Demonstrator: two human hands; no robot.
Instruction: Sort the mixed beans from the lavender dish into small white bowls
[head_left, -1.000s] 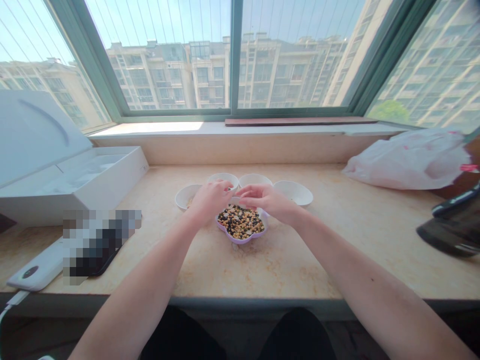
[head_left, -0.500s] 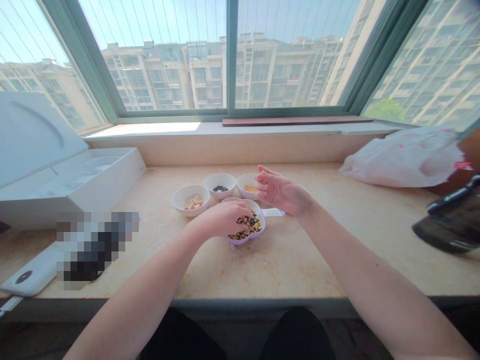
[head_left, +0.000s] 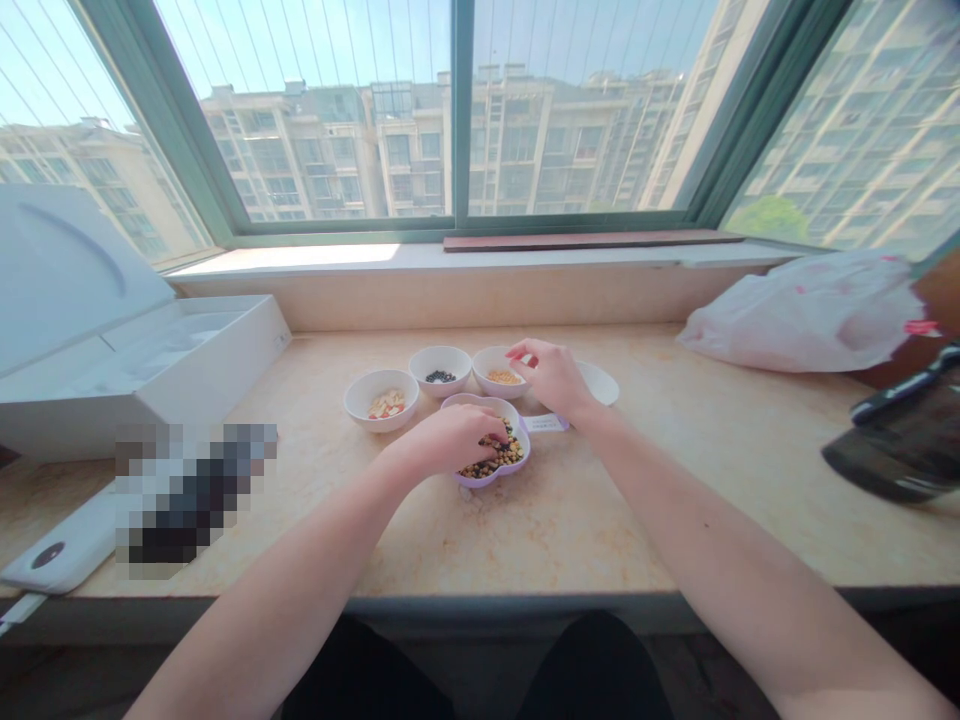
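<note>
My left hand (head_left: 450,440) rests over a lilac flower-shaped dish (head_left: 484,481), its fingertips down among a mix of dark and yellow beans (head_left: 495,458). The hand hides part of that mix. My right hand (head_left: 546,378) hangs at the edge of a white bowl of yellow grains (head_left: 521,380), its fingertips drawn together. Whether they pinch anything is too small to tell. Beside that bowl stands a white bowl of black beans (head_left: 440,362), and further left a white bowl of pale pieces (head_left: 381,386).
A shallow white dish (head_left: 600,385) sits partly behind my right hand, and a small white label (head_left: 545,423) lies by the lilac dish. On the stone sill (head_left: 600,520) are a white box (head_left: 142,390), a pixelated object (head_left: 195,495), a power bank (head_left: 60,545) and a plastic bag (head_left: 802,315).
My right hand has moved from over the lilac dish to the yellow-grain bowl, its spread fingers now drawn together. My left hand stays at the lilac dish, and the small bowls now show their contents.
</note>
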